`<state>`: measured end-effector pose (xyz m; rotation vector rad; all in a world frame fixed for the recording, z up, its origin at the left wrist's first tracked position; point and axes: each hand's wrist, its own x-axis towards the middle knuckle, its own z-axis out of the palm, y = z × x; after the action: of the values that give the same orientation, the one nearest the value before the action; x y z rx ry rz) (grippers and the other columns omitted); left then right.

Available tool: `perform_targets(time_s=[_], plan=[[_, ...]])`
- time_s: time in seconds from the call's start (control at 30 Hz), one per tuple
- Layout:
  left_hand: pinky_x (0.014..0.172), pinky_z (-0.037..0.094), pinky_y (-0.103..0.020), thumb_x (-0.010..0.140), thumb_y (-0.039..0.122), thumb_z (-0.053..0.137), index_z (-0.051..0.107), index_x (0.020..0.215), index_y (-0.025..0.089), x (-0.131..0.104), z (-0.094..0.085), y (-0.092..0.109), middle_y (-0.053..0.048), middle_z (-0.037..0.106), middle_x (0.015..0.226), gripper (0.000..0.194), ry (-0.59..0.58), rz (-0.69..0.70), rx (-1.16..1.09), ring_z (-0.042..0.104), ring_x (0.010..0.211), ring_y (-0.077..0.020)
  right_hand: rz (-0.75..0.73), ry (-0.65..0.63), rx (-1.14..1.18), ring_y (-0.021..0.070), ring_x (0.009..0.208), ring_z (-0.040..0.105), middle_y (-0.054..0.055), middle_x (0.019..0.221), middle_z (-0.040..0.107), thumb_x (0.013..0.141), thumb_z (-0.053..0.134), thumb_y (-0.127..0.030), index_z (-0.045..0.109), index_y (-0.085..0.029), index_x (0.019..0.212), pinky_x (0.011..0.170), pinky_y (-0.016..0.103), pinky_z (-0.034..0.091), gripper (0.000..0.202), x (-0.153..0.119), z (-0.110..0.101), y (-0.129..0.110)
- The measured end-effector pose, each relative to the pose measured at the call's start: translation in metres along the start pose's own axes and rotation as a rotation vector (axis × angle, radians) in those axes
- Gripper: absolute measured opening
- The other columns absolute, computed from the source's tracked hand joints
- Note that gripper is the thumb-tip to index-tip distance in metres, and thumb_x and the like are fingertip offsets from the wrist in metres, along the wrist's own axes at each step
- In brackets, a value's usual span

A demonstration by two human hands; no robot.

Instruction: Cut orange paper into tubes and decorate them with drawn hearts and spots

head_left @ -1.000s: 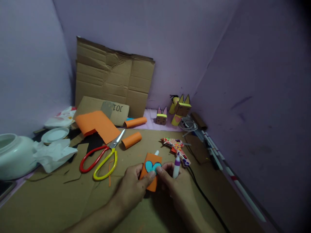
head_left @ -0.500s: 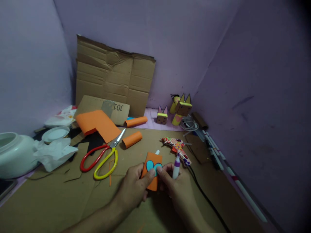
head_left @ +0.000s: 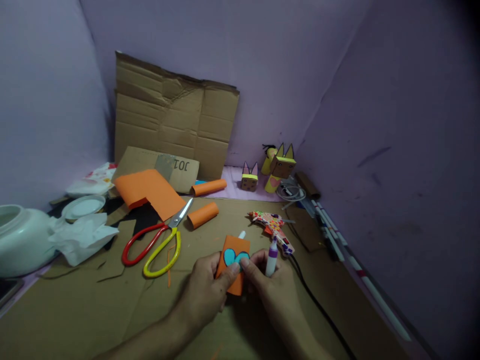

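Note:
An orange paper piece (head_left: pixel 236 287) with a blue, dark-edged heart (head_left: pixel 231 257) on its front is held upright at the lower middle. My left hand (head_left: pixel 209 282) grips its left side, with the thumb across the heart. From the right, my right hand (head_left: pixel 273 287) presses its thumb on the heart's right lobe and also holds an uncapped marker (head_left: pixel 271 262), white and purple, tip up. A white tip (head_left: pixel 242 234) sticks up behind the orange paper; the rest of it is hidden.
Red-and-yellow-handled scissors (head_left: pixel 161 250) lie open on the left. Beyond are orange rolls (head_left: pixel 203 215) and an orange sheet (head_left: pixel 159 192). A patterned glue gun (head_left: pixel 273 227) with a black cord lies right. Small cardboard animal figures (head_left: pixel 283 167) stand behind; a white pot (head_left: pixel 24 240) sits far left.
The view has shifted very slightly. Both hands keep almost the same hold on the orange paper, and the marker remains in my right hand.

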<state>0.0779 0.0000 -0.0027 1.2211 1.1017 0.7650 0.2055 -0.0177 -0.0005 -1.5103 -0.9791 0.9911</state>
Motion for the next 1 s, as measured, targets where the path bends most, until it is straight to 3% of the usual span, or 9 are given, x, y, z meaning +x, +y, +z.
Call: perform_targets(time_s=[0.17, 0.3, 0.47, 0.63, 0.8, 1.0], plan=[[0.032, 0.021, -0.019, 0.071, 0.063, 0.059, 0.050, 0.069, 0.018, 0.000, -0.002, -0.004, 0.007, 0.042, 0.046, 0.046, -0.010, 0.020, 0.014, 0.031, 0.032, -0.0058, 0.030, -0.036, 0.092, 0.0137, 0.047, 0.054, 0.000, 0.051, 0.061, 0.058, 0.079, -0.039, 0.061, -0.016, 0.065, 0.047, 0.024, 0.044, 0.029, 0.002, -0.002, 0.005], [0.032, 0.019, -0.019, 0.076, 0.056, 0.054, 0.050, 0.070, 0.019, -0.002, -0.001, -0.006, 0.008, 0.041, 0.043, 0.038, -0.029, 0.042, 0.057, 0.032, 0.030, -0.0069, 0.063, -0.172, 0.183, 0.0154, 0.059, 0.059, 0.005, 0.070, 0.069, 0.063, 0.078, -0.043, 0.070, -0.013, 0.085, 0.054, 0.024, 0.047, 0.039, 0.004, -0.003, 0.010], [0.034, 0.022, -0.019, 0.076, 0.052, 0.055, 0.049, 0.068, 0.019, -0.005, -0.001, -0.007, 0.008, 0.041, 0.044, 0.035, -0.055, 0.037, 0.084, 0.033, 0.032, -0.0064, 0.094, -0.178, 0.199, 0.0093, 0.047, 0.044, 0.000, 0.056, 0.058, 0.061, 0.080, -0.045, 0.067, -0.011, 0.071, 0.043, 0.020, 0.035, 0.038, 0.003, -0.004, 0.015], [0.034, 0.024, -0.019, 0.075, 0.054, 0.055, 0.050, 0.069, 0.018, -0.004, -0.001, -0.007, 0.007, 0.043, 0.046, 0.037, -0.106, 0.000, 0.040, 0.034, 0.032, -0.0067, 0.086, -0.181, 0.273, 0.0122, 0.052, 0.051, 0.004, 0.064, 0.064, 0.062, 0.080, -0.044, 0.071, -0.011, 0.078, 0.045, 0.022, 0.039, 0.037, 0.001, -0.004, 0.015], [0.034, 0.020, -0.019, 0.075, 0.051, 0.056, 0.051, 0.065, 0.018, -0.006, 0.000, 0.000, 0.008, 0.040, 0.042, 0.035, -0.043, 0.020, 0.026, 0.029, 0.031, -0.0055, 0.070, -0.179, 0.246, 0.0088, 0.045, 0.041, 0.000, 0.055, 0.058, 0.063, 0.079, -0.043, 0.070, -0.011, 0.074, 0.043, 0.021, 0.035, 0.035, 0.000, -0.004, 0.012], [0.033, 0.027, -0.020, 0.072, 0.053, 0.057, 0.054, 0.066, 0.017, -0.007, -0.003, 0.002, 0.005, 0.044, 0.048, 0.036, -0.093, -0.032, 0.016, 0.034, 0.034, -0.0071, 0.083, -0.162, 0.223, 0.0105, 0.047, 0.044, 0.000, 0.054, 0.056, 0.061, 0.077, -0.042, 0.064, -0.012, 0.064, 0.045, 0.022, 0.036, 0.033, -0.005, -0.003, 0.005]])
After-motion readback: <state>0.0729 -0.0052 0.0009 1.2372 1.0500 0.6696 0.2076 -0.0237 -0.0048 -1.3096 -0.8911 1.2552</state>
